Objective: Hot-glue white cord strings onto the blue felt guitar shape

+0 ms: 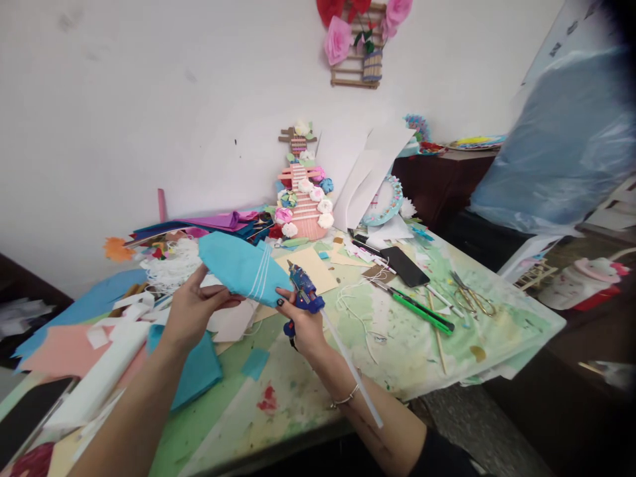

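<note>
A blue fabric-like piece, crossed by several white cords near its right end, is held above the table between both hands. My left hand pinches its lower left edge, thumb and fingers closed on it. My right hand is wrapped round a blue glue gun, and its thumb and a finger touch the right end of the blue piece. The gun's nozzle points up and left beside that end. A long white glue stick sticks out behind the gun over my right forearm.
A pink instrument-shaped craft with paper flowers leans on the wall. Right of centre lie a black phone, a green cutter and scissors. White cord, a white roll and folded blue material are at the left.
</note>
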